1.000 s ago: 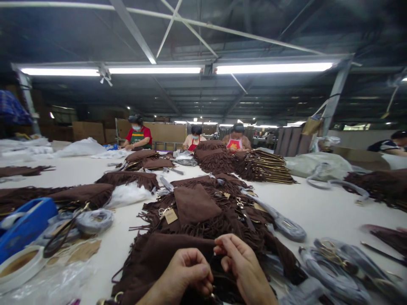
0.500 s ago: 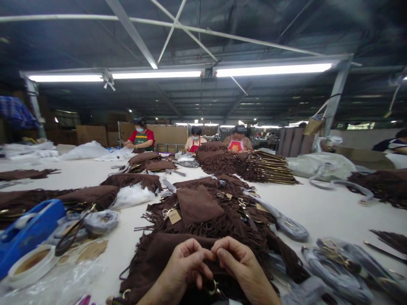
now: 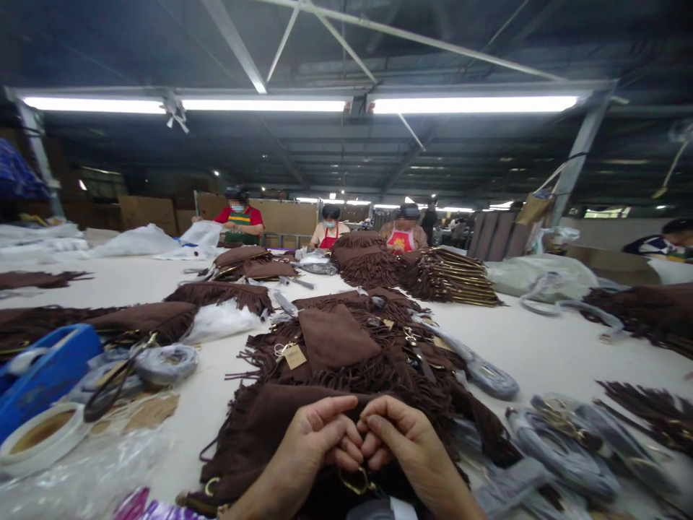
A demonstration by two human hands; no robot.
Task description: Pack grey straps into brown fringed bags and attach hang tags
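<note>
A dark brown fringed bag point(image 3: 271, 426) lies in front of me, and both my hands meet above its near part. My left hand point(image 3: 319, 440) is closed, its index finger reaching toward the other hand and the remaining fingers curled. Thumb and fingertips of my right hand point(image 3: 403, 440) are pinched together close beside it. Whatever is between the fingertips is too small or hidden to make out. Just below them hangs a gold metal ring or clasp point(image 3: 356, 479). Farther on, a tan tag point(image 3: 294, 357) on white string rests against more brown fringed bags point(image 3: 338, 343).
On the left stand a blue tape dispenser point(image 3: 48, 372) and a tape roll point(image 3: 43, 437). Wrapped grey straps point(image 3: 560, 448) with gold hardware lie at right. Stacked fringed bags point(image 3: 449, 278) sit farther back, near several people point(image 3: 241, 220) across the white table point(image 3: 546, 347).
My left index finger has straightened and the other fingers of both hands have drawn closer together. The view has shifted slightly, and the person at far left has moved an arm outward.
</note>
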